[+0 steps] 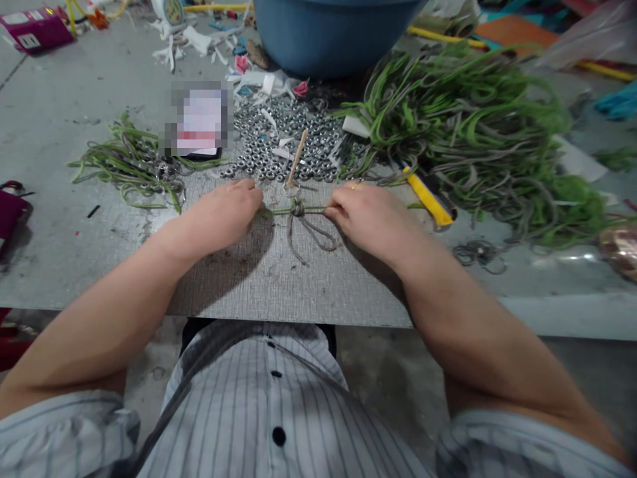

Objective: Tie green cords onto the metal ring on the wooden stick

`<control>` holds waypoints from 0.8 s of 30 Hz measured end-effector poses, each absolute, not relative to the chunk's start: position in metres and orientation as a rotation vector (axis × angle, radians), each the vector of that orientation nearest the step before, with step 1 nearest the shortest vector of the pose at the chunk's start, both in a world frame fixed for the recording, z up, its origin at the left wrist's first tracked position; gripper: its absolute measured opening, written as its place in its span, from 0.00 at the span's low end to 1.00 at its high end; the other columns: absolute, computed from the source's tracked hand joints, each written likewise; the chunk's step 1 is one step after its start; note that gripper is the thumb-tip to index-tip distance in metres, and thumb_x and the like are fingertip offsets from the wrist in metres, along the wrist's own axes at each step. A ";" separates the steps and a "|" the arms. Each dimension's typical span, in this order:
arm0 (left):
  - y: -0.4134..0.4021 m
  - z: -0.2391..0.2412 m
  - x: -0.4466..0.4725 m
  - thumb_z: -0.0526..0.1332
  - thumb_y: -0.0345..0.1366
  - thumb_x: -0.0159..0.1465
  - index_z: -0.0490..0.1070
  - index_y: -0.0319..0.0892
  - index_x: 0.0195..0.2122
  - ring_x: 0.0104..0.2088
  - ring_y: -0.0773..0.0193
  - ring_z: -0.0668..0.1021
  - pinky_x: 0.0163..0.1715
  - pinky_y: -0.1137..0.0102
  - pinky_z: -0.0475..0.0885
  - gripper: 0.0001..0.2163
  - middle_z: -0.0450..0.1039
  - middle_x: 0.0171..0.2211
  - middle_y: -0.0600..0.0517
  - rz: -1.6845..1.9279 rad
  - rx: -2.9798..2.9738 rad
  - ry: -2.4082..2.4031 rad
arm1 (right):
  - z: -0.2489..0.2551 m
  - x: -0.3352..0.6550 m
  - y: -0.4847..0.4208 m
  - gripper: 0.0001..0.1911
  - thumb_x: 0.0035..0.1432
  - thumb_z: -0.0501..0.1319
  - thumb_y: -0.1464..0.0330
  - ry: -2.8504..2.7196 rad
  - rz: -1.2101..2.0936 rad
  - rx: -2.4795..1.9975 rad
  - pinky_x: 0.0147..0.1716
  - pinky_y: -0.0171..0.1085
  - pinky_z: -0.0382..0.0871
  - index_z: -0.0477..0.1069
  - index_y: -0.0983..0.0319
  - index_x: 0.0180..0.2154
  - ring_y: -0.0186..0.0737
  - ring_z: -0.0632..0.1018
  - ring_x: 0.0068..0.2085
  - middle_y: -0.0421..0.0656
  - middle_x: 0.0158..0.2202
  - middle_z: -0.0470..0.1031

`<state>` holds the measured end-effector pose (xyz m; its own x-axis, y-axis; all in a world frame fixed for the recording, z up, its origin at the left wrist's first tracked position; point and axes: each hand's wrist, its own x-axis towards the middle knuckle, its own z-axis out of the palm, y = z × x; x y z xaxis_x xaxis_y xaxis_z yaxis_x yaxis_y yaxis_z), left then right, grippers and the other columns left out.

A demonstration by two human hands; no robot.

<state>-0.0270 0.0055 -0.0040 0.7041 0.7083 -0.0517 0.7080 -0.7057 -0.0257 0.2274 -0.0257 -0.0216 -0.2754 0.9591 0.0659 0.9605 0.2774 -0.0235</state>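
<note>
My left hand (226, 211) and right hand (371, 214) pinch the green cord (315, 209) taut crosswise, its knot (297, 208) between them.

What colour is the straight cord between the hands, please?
The cord is green; the head view shows it.

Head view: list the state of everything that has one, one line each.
Left hand, closed on the green cord; fingertips partly hidden.
Right hand, pinching the same cord.
Green cord, straight between the hands.
Grey cord, knotted at the middle, loop and tail loose.
Yellow-handled tool, lying unheld.
Large cord pile, loose, tangled.
Blue basin, upright; contents out of view.
Metal rings, spread out loose.
Phone, screen bright, pixelated.
</note>
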 end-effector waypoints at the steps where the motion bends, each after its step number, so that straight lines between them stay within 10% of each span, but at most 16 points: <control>1: 0.006 -0.004 -0.029 0.49 0.24 0.63 0.74 0.39 0.40 0.39 0.54 0.79 0.42 0.63 0.75 0.14 0.75 0.40 0.41 0.075 -2.907 -1.219 | -0.020 0.227 -0.026 0.11 0.66 0.56 0.69 -2.458 -0.013 -1.885 0.38 0.46 0.69 0.77 0.59 0.36 0.54 0.80 0.42 0.51 0.40 0.81; 10: -0.006 0.001 -0.004 0.53 0.34 0.69 0.70 0.35 0.61 0.55 0.47 0.77 0.53 0.57 0.74 0.21 0.76 0.52 0.38 -0.248 -2.895 -1.476 | -0.022 0.216 -0.028 0.23 0.64 0.56 0.68 -2.379 0.159 -1.677 0.46 0.49 0.72 0.72 0.63 0.60 0.55 0.80 0.49 0.53 0.49 0.81; 24: -0.008 -0.009 0.018 0.57 0.39 0.70 0.77 0.37 0.45 0.51 0.45 0.78 0.52 0.55 0.72 0.13 0.79 0.44 0.40 -0.137 -2.853 -1.411 | -0.016 0.201 -0.031 0.12 0.67 0.58 0.64 -2.414 0.258 -1.873 0.32 0.42 0.64 0.76 0.59 0.47 0.53 0.81 0.39 0.49 0.39 0.83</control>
<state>0.0178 -0.0084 -0.0091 0.6041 0.7948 0.0572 0.7910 -0.6068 0.0779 0.2010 -0.0314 -0.0159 -0.2520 0.9668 -0.0432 0.9541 0.2407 -0.1784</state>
